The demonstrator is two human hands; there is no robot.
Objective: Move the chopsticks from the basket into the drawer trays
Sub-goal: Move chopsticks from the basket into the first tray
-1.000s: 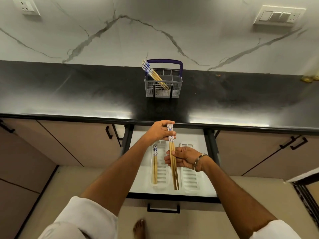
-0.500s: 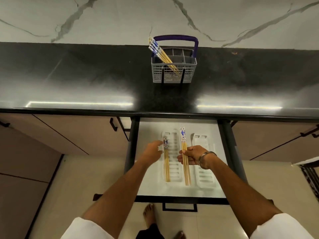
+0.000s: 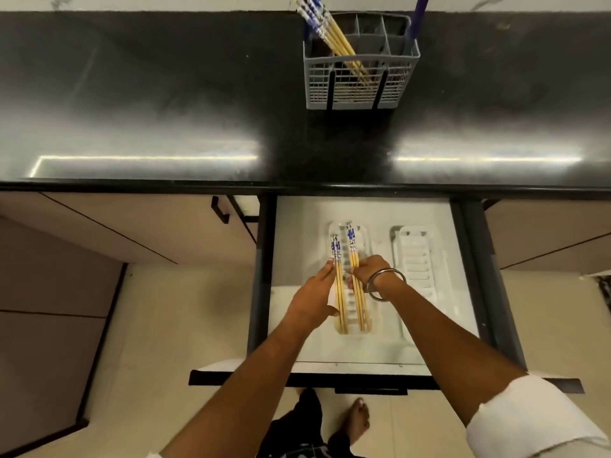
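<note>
Fingers of the right hand pinch a chopstick pair in the left tray; the left hand, fingers loosely extended, touches another pair beside it. At 12 o'clock on the worktop, the basket holds more chopsticks.

Dim kitchen, hard glare on a glossy black countertop.

Two long bright streaks of reflected strip light run across the countertop near its front edge, left and right of a dark gap in the middle; around them the stone shows a hazy grey sheen. The open drawer below is the brightest, evenly lit area, white and slightly washed out. The cabinet fronts and floor sit in soft beige shade. Wide-angle bending curves the counter edge and splays the cabinet lines at both sides. The picture is soft overall, with smeared detail on the sleeve at lower right.
</note>
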